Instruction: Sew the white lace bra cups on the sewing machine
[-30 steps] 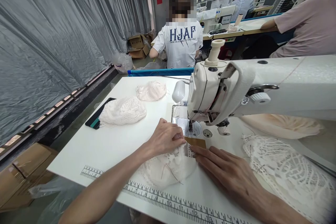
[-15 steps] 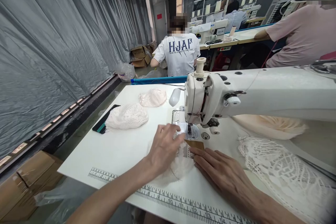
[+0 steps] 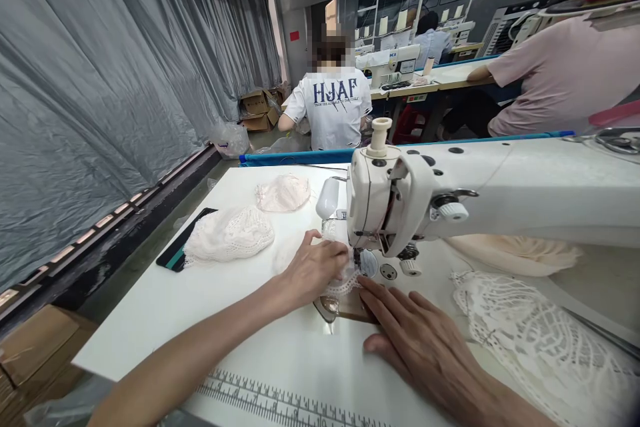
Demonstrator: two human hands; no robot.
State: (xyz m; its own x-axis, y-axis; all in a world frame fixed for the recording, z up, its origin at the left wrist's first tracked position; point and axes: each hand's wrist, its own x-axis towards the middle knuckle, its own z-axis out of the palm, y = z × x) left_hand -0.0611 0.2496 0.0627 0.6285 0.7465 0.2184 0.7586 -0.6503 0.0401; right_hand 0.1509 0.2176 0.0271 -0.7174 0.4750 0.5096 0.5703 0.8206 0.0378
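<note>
Left hand bears on the white lace piece left of the presser foot; whether its fingers grip or only press cannot be told. Right hand lies open and apart from it, fingertips at the lace edge. Step in hand appears to be placing that edge for stitching; the next move calls for keeping it flat and aligned. Compared with the earlier frames, the lace has advanced from the table in front to the needle area.

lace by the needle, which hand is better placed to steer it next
Likely the left hand: its fingers bend over the lace, close beside the presser foot; the right hand lies flatter, fingertips at the lace edge.
</note>
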